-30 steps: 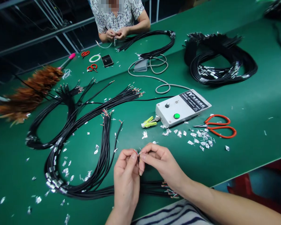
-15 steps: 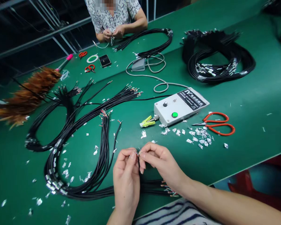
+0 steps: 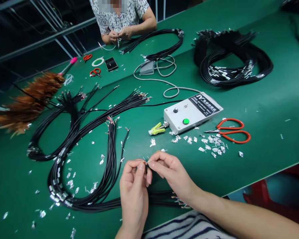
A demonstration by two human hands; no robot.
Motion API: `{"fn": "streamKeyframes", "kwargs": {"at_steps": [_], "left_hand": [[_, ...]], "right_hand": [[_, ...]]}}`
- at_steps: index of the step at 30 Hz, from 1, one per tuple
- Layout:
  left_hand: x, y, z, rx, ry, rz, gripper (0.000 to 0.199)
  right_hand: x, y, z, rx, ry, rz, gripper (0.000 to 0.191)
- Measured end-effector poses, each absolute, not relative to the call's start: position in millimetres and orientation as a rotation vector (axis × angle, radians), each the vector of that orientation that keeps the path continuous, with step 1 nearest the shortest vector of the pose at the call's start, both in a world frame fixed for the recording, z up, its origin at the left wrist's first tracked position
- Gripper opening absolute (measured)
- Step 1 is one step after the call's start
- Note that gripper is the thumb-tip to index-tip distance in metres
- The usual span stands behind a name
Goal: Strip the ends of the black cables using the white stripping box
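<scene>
Wires (image 3: 146, 162) btwn your fingertips have shifted a touch since the prev. frame: blue & orange now show, where it was mostly one pale strand; rest of the bench (image 3: 266, 129) looks the same. Your L hand (image 3: 134, 187) pinches the cable (image 3: 146, 170) just below its stripped end, thumb pressed to index; your own fingers hide where the cable runs lower down. Your R hand (image 3: 169, 170) has thumb & index closed on what looks like one pale wire, drawn off sideways; too small to be sure which. Both hands sit over the near side, tips almost touching, nearer you than the clip (image 3: 157, 128) & box (image 3: 189, 114).

Step in hand, by the look of it: fanning out the thin wires. Next move prob. calls for a light pull, one wire at a time, w/ L grip firm so the cable doesn't twist; fine strands could bend or snap.

FYI: bundle (image 3: 111, 149) curves round on your left, its near ends passing beyond your L wrist & showing again below your R hand. Scissors (image 3: 219, 132) lie right of the box, beside foil scraps (image 3: 220, 148).
</scene>
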State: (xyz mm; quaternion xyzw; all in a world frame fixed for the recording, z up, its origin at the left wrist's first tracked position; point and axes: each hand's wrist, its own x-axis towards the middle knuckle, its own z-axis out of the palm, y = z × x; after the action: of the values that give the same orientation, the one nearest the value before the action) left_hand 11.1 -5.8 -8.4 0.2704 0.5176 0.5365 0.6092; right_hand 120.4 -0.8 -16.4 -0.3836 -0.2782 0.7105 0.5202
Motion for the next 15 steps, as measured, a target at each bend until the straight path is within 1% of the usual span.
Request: {"fn": "streamKeyframes", "kwargs": {"at_steps": [5,9,15], "left_hand": [[9,-6,-10,0.588,1.194,1.222,0.029],[11,-8,-12,0.62,1.2,1.177,0.033],[5,-10,-14,0.72,1.205,1.083,0.035]], "right_hand": [[122,-4,-20,-0.979,-0.706,1.719,0.022],[118,-4,-21,-1.03,-0.691,1.705,0.028],[108,2,-25,-1.032,-0.636,1.691,0.029]]}}
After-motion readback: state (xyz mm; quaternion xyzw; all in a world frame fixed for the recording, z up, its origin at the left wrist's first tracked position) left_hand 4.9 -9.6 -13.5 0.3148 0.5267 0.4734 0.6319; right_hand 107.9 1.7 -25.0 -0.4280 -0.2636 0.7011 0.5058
